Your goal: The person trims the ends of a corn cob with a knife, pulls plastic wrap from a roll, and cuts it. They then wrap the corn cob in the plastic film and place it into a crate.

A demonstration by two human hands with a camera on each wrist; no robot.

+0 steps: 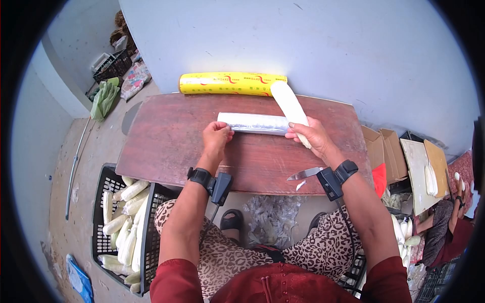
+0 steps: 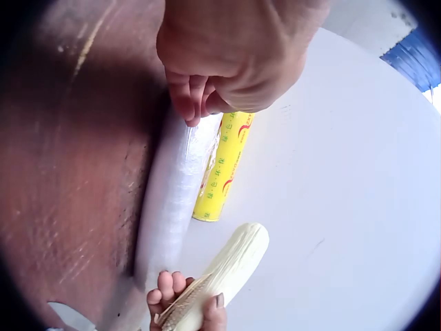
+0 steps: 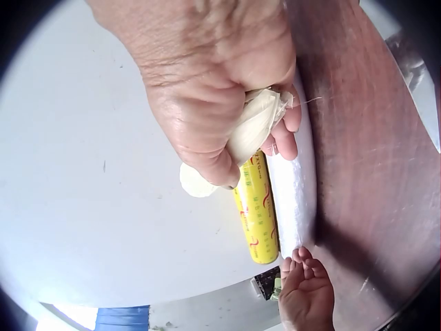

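A roll of clear film (image 1: 252, 122) (image 2: 169, 186) (image 3: 295, 200) lies across the wooden table. At its left end my left hand (image 1: 217, 139) (image 2: 238, 58) pinches the film's near edge between thumb and fingers. My right hand (image 1: 316, 137) (image 3: 207, 89) grips the narrow end of a pale, husk-covered corn ear (image 1: 289, 103) (image 2: 238, 265) (image 3: 255, 131), with its fingertips at the roll's right end. The ear slants up and left, its rounded end pointing away from me. Whether the right fingertips also hold film is unclear.
Behind the film lies a yellow printed roll (image 1: 227, 85) by the wall. A knife (image 1: 304, 174) rests near the table's front edge (image 1: 242, 191). Black crate (image 1: 146, 237) with corn ears stands at lower left; cardboard boxes (image 1: 386, 151) stand right. Another person (image 1: 447, 227) is at far right.
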